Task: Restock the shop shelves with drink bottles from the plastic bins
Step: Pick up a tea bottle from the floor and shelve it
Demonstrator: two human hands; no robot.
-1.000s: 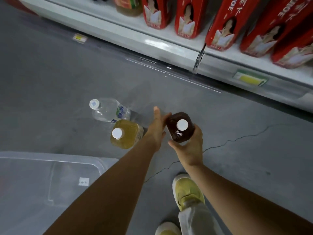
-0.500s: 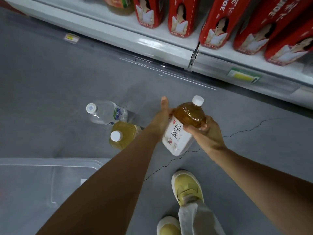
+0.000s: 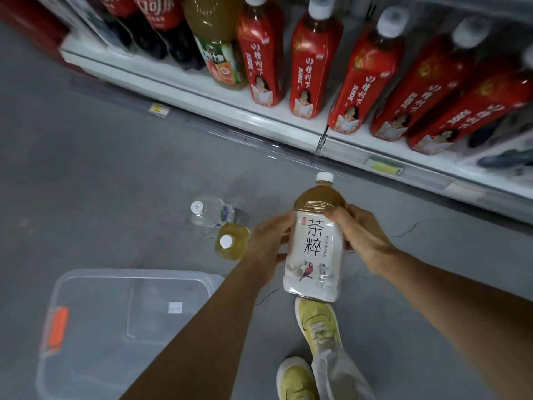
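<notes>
A large tea bottle (image 3: 314, 246) with a white label and white cap is held up in front of me, cap pointing toward the shelf. My left hand (image 3: 266, 246) grips its left side and my right hand (image 3: 360, 238) grips its right side. On the floor to the left stand a yellow-green drink bottle (image 3: 232, 245) and a clear water bottle (image 3: 212, 212). A clear plastic bin (image 3: 121, 327) lies at the lower left. The white bottom shelf (image 3: 236, 111) runs across the top.
The shelf holds a row of red-labelled bottles (image 3: 311, 70), a green-labelled juice bottle (image 3: 219, 50) and dark cola bottles (image 3: 161, 27) at the left. Yellow price tags (image 3: 385, 166) sit on the shelf edge. My yellow shoes (image 3: 317, 321) stand on the cracked grey floor.
The tea bottle was lifted off the floor and tipped so its label faces me. My left hand closed onto it. The view rose toward the shelf.
</notes>
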